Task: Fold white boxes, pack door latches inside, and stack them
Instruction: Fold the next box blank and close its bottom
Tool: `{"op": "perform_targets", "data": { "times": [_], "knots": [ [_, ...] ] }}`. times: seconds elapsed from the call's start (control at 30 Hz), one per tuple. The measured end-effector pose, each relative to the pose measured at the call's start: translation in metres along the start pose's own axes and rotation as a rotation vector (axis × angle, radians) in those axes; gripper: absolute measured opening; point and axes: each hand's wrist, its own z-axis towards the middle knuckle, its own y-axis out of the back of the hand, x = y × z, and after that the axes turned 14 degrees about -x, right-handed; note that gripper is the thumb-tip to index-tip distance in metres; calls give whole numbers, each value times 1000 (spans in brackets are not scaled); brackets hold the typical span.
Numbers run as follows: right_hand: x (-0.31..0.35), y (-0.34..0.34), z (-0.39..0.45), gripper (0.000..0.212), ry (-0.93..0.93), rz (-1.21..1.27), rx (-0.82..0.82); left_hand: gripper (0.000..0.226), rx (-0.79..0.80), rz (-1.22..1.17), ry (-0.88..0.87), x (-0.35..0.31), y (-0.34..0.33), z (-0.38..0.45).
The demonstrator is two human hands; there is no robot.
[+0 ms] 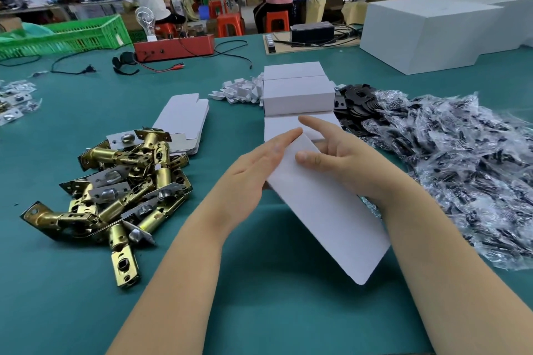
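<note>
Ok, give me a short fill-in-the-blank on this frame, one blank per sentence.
1. Both hands, left hand and right hand, hold a flat white ____.
2. The brass latches lie piled to the person's ____.
3. The table cover is ____ in colour.
4. The crate at the far left is ____.

Missing words: box; left; teal; green

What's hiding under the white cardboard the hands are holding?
Under the white cardboard you can see green table and a corner of the plastic bags by the right hand. Anything else beneath is covered.
</note>
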Motion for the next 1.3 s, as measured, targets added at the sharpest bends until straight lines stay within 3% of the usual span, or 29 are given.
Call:
{"op": "perform_targets", "data": {
  "times": [0.13,0.2,0.33,0.4,0.5,0.57,0.67,0.87,0.93,1.0,1.07,1.13,1.3],
  "knots": [
    [4,5,-3,93,1,-20,13,40,5,-10,2,0,-7,0],
    [7,5,-4,72,3,-12,-2,35,-65,-127,38,-3,-11,1],
    [15,0,-7,33,-28,325,-45,26,-242,-439,171,-12,-7,5],
    [15,2,-11,42,171,282,-82,25,-260,-483,224,-15,-2,6],
    [18,-7,-16,65,353,139,37,20,-230,-362,409,-14,0,1],
    [19,-17,-17,54,400,202,42,26,-227,-127,448,-7,-4,2],
    [19,-27,-17,39,397,243,-59,22,-328,162,441,1,-9,11],
    [11,-23,-13,42,249,100,-77,31,-586,49,197,-3,2,18],
    [10,-26,-13,42,238,105,-66,45,-574,-59,116,-4,4,14],
    [11,-32,-14,28,259,166,-115,57,-507,-112,57,-5,5,11],
    [12,-40,-13,17,285,189,-228,53,-448,-109,-4,-6,-1,9],
    [10,-45,-12,22,281,185,-351,63,-406,-46,-70,-6,-7,7],
    [8,-40,-5,34,142,245,-446,37,-387,-76,-19,2,-7,13]
  ]
}}
